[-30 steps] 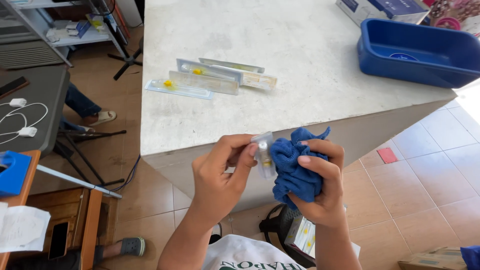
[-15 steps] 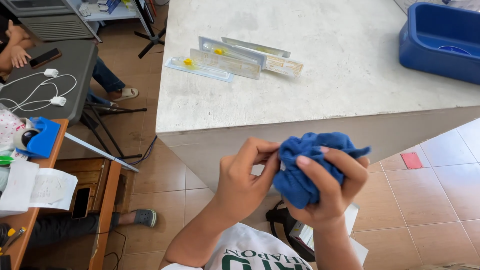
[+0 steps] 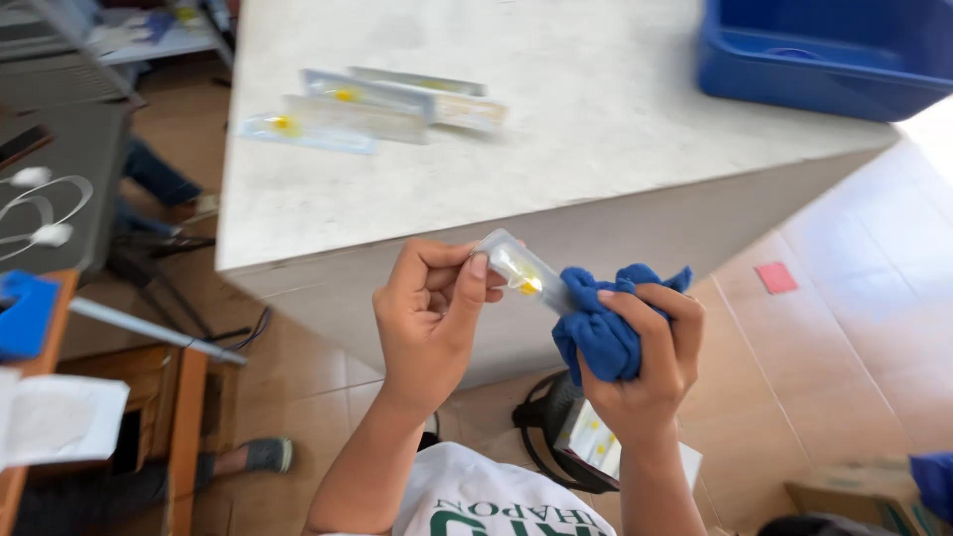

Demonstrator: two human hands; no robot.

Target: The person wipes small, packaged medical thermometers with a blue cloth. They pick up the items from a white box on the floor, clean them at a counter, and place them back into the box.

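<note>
a long clear plastic blister pack with a yellow part inside [image 3: 521, 272] is pinched at its near end between the thumb and fingers of the left hand [image 3: 429, 316], which is closed around it. the other end of the pack is buried in a crumpled dark blue cloth [image 3: 608, 326], and the cloth is gripped in the right hand [image 3: 643, 359], whose fingers are curled over the top of it. both hands are held in the air in front of the corner of a pale grey speckled stone-topped table [image 3: 556, 129], just below its edge and apart from its surface.

on the table top, well apart from the hands, a small cluster of similar flat clear packs with yellow parts [image 3: 367, 107] is laid side by side, some overlapping. a deep blue rectangular plastic tub [image 3: 794, 69] is set at the far right of the table.

below the hands, a white shirt with green lettering [image 3: 496, 506] is seen, and beside it an open dark bag holding small white and yellow boxes [image 3: 586, 447] is set on the tan tiled floor [image 3: 854, 347]. at the left, white cables with plugs [image 3: 40, 213] are laid on a dark grey surface [image 3: 69, 149], and a foot in a grey sandal [image 3: 266, 455] is seen on the floor.
</note>
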